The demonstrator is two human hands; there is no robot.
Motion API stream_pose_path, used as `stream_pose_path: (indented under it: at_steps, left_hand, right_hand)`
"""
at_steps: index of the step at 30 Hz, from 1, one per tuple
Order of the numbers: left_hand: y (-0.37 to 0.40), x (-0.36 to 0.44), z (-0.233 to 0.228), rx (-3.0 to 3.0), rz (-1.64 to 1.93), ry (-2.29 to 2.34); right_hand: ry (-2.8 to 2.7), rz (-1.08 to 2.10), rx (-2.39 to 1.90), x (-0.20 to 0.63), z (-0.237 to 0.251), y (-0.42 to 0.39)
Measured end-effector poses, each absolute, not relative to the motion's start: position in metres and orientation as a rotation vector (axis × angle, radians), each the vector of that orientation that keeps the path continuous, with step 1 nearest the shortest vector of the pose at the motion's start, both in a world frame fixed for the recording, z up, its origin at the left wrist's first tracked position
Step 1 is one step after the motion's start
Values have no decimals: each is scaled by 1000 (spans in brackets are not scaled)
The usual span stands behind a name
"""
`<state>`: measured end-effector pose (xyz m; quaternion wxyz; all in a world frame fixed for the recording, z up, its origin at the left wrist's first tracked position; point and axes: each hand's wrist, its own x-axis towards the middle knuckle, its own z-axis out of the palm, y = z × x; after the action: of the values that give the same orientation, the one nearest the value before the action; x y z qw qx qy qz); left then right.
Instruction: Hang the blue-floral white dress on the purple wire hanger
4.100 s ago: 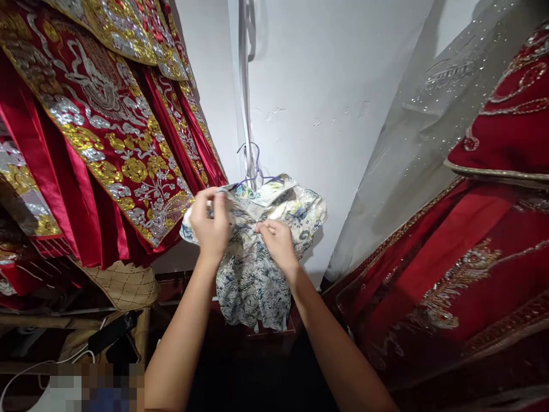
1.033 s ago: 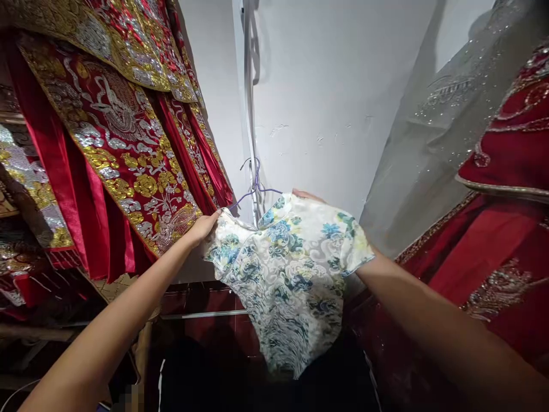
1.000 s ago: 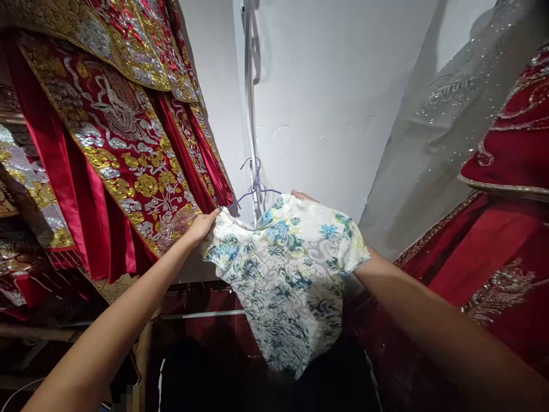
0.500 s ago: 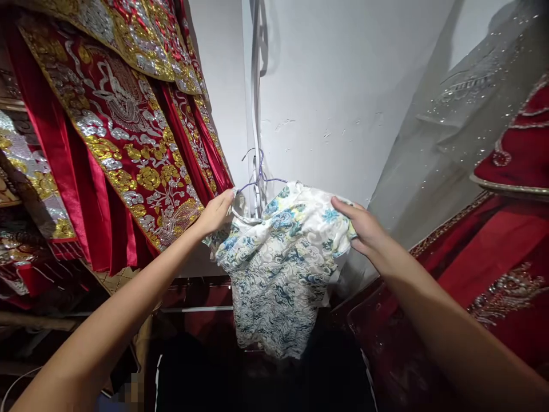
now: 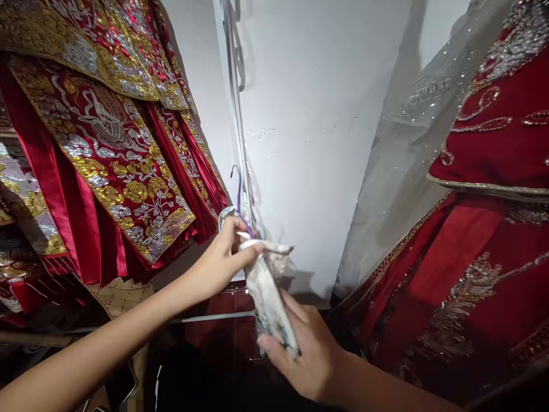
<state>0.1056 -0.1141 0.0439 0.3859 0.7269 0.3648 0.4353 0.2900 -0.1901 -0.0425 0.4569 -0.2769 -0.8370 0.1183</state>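
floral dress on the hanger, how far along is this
Done: the floral dress is on a purple hanger by the white wall. In hand: the left hand has a grip at its top and the right hand gathers the lower part, with the fabric seen edge-on. Left: both hands are yet to let go.

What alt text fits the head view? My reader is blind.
Two bare hands hold a floral dress on a purple hanger before a white wall: left hand at its top, right hand gripping the dress lower down. Red embroidered robes hang on both sides.
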Motion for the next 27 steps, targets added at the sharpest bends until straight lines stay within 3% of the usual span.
stream_pose_path:
  at_steps: [4,8,13,17,20,24,27]
  left_hand:
    - [-136,91,38,1464,1104,891]
    - [-154,81,47,1315,1093,921]
    - [-149,53,63,1818,1045,1152]
    - [-114,17,66,2452,1027,1541]
    - [-73,4,65,2633,1203,1712]
    - [-13,9,72,2554,1456,1565]
    - [23,23,83,2376,1422,1340]
  right_hand:
    - [-2159,121,-608,271,-59,-187]
    - [-2333,233,-469,247,-65,-184]
    - [-2472,448,-370,241,-52,-186]
    - [-2161,673,-594,257,-57,-182]
    - [-1808,766,-863,267,-84,-179]
    - [-1401,811,-1116,278,-133,-178]
    - [-1289,883,-1198,286,-155,-178]
